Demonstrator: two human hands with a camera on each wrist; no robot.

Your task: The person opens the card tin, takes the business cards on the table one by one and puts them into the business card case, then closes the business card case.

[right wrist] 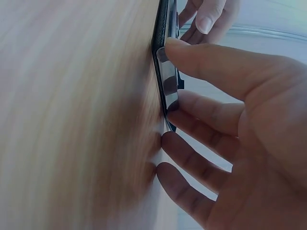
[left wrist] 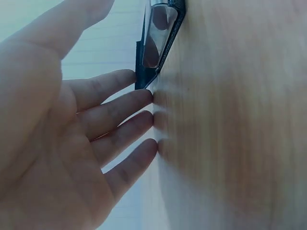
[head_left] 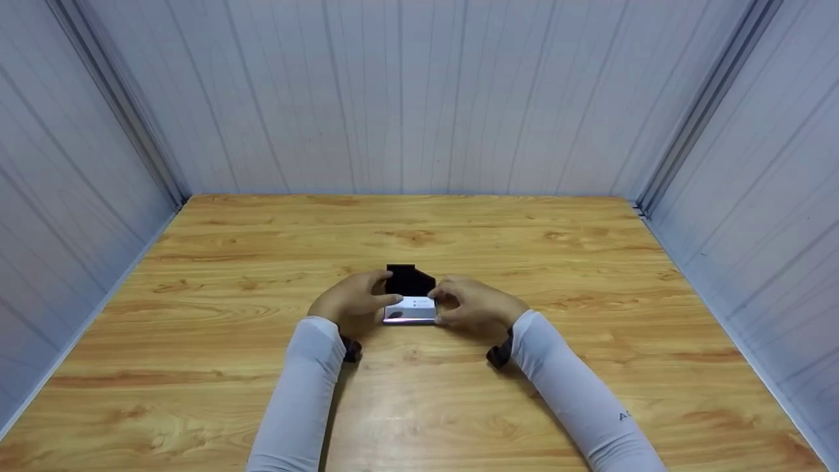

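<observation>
A shiny silver block [head_left: 409, 309] sits in a black angular holder [head_left: 408, 282] on the wooden table, its black back part reaching away from me. My left hand [head_left: 351, 296] is at its left side. That index fingertip touches the holder's edge, the other fingertips rest on the table, and the thumb stands apart in the left wrist view. From the right, my right hand [head_left: 482, 303] pinches the end of the block and holder. The right thumb [right wrist: 206, 60] is on the near edge and the index and middle fingers are at the far edge.
The wood-grain tabletop [head_left: 419, 406] extends around both hands. White panel walls [head_left: 419, 98] enclose it at the back and both sides. A dark wrist camera [head_left: 352, 349] sits under the left wrist, another camera [head_left: 500, 356] under the right.
</observation>
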